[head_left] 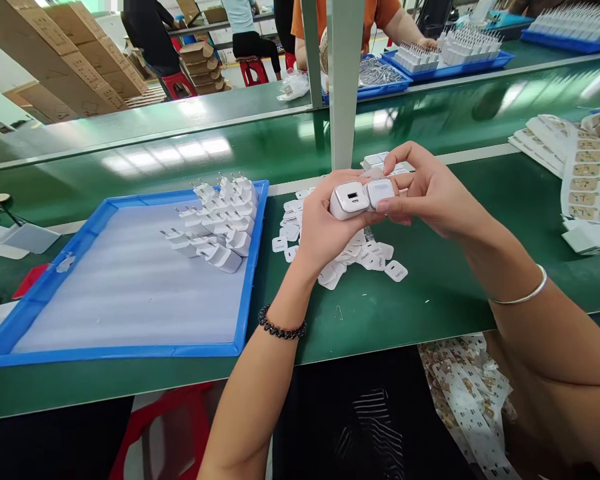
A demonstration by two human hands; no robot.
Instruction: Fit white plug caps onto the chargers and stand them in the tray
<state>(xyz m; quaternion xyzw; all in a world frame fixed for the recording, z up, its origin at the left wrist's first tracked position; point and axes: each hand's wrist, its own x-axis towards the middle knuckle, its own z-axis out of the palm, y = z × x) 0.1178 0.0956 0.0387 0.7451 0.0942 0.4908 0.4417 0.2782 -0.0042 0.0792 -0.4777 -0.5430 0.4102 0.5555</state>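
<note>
A white USB charger (351, 199) is gripped in my left hand (320, 217), its end with the port facing me. Right beside it, touching, is a small white rounded-square piece (381, 192); whether this is a second charger or a loose cover I cannot tell. The fingers of my right hand (425, 190) pinch that piece at its edge. Beneath my hands, many small white rounded-square covers (375, 257) lie scattered on the green bench (405, 313). To the left, several white plug chargers (220, 223) stand with pins up in a blue-rimmed tray (250, 267).
A grey post (345, 87) rises just behind my hands. Sheets of labels (593, 173) lie at the right. Used backing strips (473, 393) hang below the bench edge. Across the line, a person in orange (380, 23) sits near blue trays (450, 63) of chargers.
</note>
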